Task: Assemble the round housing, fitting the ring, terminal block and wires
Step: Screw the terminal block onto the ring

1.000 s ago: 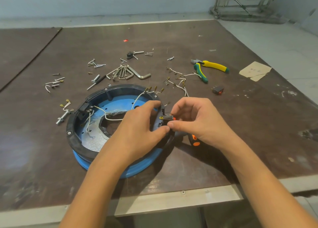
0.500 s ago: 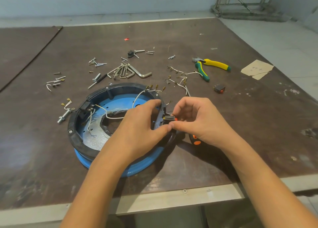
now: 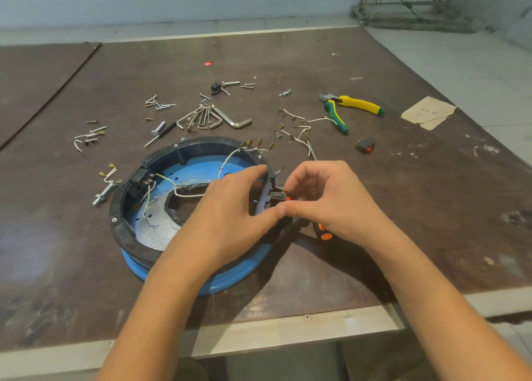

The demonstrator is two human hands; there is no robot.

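Observation:
A round blue housing [image 3: 230,277] lies on the brown table, with a black ring [image 3: 121,231] seated on its rim. White wires [image 3: 227,162] with brass terminals run inside it and over its far edge. A black terminal block [image 3: 138,179] sits at the ring's left side. My left hand [image 3: 230,208] grips the ring's right side, thumb outside and fingers inside. My right hand [image 3: 325,196] pinches a small black switch with an orange face [image 3: 280,195] against the ring's outer wall there.
Behind the housing lie hex keys [image 3: 213,118], loose screws [image 3: 158,103], a bolt [image 3: 103,193] and spare wires [image 3: 299,127]. Yellow-green pliers [image 3: 351,107] and a second black switch [image 3: 365,145] lie at the right. A screwdriver's orange-black handle [image 3: 324,232] shows under my right hand.
The switch in my right hand has moved left into the ring's right wall. My left hand has shifted its grip slightly on the ring. The view has drifted a little.

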